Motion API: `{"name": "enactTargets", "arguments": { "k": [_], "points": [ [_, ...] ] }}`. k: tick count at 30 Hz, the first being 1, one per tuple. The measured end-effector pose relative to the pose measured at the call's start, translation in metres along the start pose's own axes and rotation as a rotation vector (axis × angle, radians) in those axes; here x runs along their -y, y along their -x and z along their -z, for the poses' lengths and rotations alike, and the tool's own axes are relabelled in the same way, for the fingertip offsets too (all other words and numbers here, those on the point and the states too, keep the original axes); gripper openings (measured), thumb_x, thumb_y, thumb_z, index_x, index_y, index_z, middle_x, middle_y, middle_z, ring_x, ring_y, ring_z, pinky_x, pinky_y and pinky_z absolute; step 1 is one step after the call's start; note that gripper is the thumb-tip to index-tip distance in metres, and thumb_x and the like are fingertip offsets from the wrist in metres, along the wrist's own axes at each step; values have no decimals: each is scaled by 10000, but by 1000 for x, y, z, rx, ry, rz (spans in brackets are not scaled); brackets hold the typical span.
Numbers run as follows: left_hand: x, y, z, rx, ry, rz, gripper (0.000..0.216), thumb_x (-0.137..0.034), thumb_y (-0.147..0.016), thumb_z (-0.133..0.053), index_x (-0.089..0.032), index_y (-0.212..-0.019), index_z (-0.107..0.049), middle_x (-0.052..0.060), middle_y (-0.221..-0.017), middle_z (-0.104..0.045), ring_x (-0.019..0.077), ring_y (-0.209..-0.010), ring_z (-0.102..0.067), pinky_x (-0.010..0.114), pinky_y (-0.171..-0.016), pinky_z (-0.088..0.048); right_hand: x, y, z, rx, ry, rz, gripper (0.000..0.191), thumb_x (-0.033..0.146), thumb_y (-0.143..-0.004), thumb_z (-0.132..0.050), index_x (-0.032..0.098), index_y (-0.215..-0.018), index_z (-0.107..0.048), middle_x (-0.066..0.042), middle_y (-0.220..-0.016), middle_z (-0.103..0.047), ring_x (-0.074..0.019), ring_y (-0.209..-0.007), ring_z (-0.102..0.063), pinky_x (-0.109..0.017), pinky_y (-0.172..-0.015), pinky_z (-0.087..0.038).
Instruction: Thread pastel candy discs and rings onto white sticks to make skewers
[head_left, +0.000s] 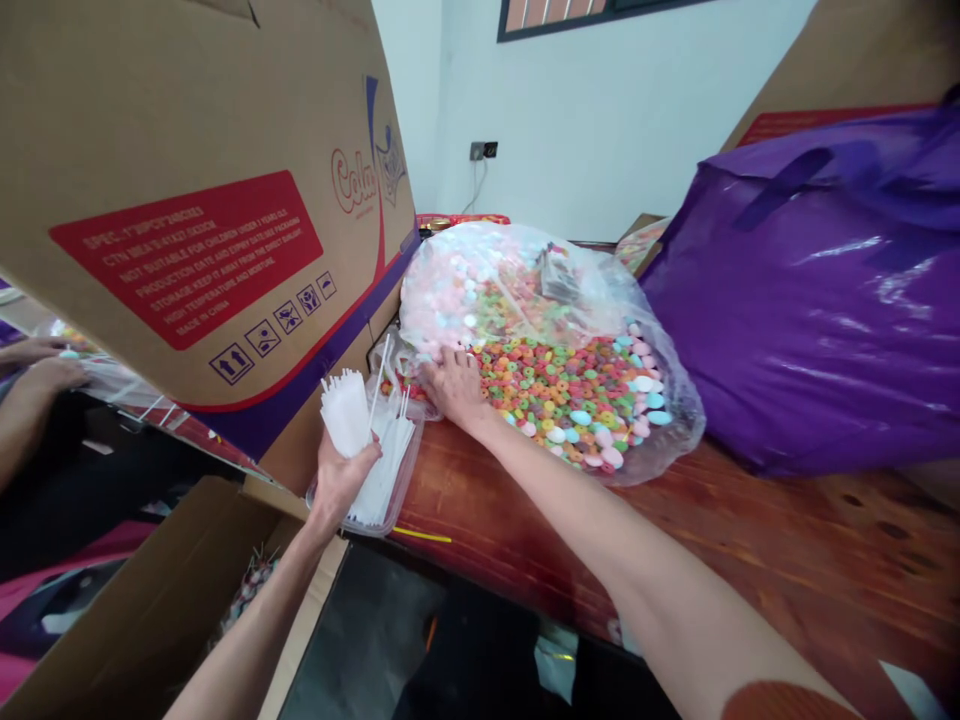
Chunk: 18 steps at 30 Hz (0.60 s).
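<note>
One hand, the left, grips a bundle of white sticks upright, seemingly to keep them even, above a clear tray of more. The right hand, its grip unclear, reaches to the left edge of an open plastic bag of colourful candies, lying beside the tray, likely for short reaches.

The head camera looks forward and down onto the table from close above. It faces the wall.
</note>
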<state>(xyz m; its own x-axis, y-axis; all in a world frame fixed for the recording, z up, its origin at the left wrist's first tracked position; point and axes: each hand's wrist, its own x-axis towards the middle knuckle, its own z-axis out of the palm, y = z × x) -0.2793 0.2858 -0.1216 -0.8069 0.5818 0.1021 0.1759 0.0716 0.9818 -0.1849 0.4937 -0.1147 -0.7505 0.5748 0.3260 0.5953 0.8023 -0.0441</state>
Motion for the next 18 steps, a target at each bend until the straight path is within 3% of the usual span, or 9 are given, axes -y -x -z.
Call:
{"name": "enactTargets", "arguments": {
  "k": [6,11,13,18],
  "points": [
    [5,-1,0,18,-20,11,417,-312,-575,-788,-153,-939,-661,39,-830,-713,235,-786,-680,351,-760,-551,9,-16,-15,-155,96,146,470,152,-1033,-269,190,-1437,-506,-213,-1468,-440,-314,-1226,-422,-511,-1014,-299],
    [4,0,-1,10,-28,19,385,-308,-577,-781,-148,-907,-662,50,-823,-713,241,-773,-674,365,-754,-551,0,-45,-8,-59,75,162,406,100,-995,-305,98,-1158,-677,-202,-1316,-559,-307,-1176,-446,-484,-1031,-310],
    [2,0,-1,10,-36,16,369,-309,-586,-775,-152,-900,-660,49,-822,-712,239,-778,-674,360,-757,-549,-12,-57,4,-102,40,38,411,82,-981,-310,90,-1157,-681,-207,-1276,-572,-312,-1173,-452,-489,-1022,-315],
    [2,0,-1,-6,-61,35,389,-306,-582,-782,-151,-920,-667,54,-844,-721,244,-809,-689,347,-752,-553,-50,-75,24,-225,-41,-458,416,56,-934,-325,82,-1124,-694,-222,-1240,-563,-338,-1159,-476,-488,-941,-345]
  ]
}}
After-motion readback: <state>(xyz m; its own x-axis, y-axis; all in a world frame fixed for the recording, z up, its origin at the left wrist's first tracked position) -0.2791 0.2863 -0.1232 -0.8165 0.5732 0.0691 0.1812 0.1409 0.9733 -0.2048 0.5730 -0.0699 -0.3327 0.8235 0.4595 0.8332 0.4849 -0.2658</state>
